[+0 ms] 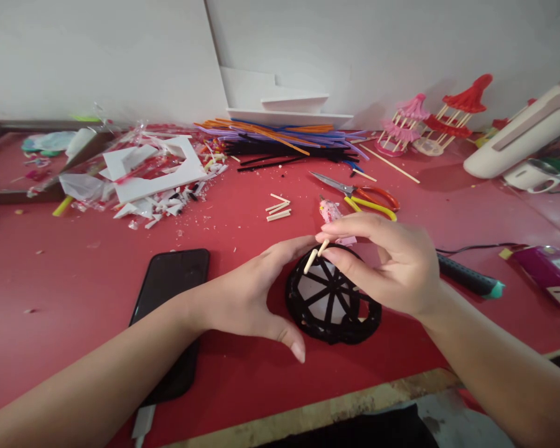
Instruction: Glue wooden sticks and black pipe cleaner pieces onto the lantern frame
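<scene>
R fingers [354,269] pinch short pale wooden stick [323,246] over round black fuzzy spoked frame [332,290]; L fingers [285,336] spread round its L side. Slight R bump could tip adj. stick [310,261].

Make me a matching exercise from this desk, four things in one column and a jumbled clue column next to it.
1. Phone
2. Mug
3. Frame
4. Pipe cleaners

A. Black, round and spoked
B. Heaped near the wall, in several colours
C. Partly hidden by the left forearm
D. White, at the far right

Pairs: 1-C, 2-D, 3-A, 4-B
</scene>
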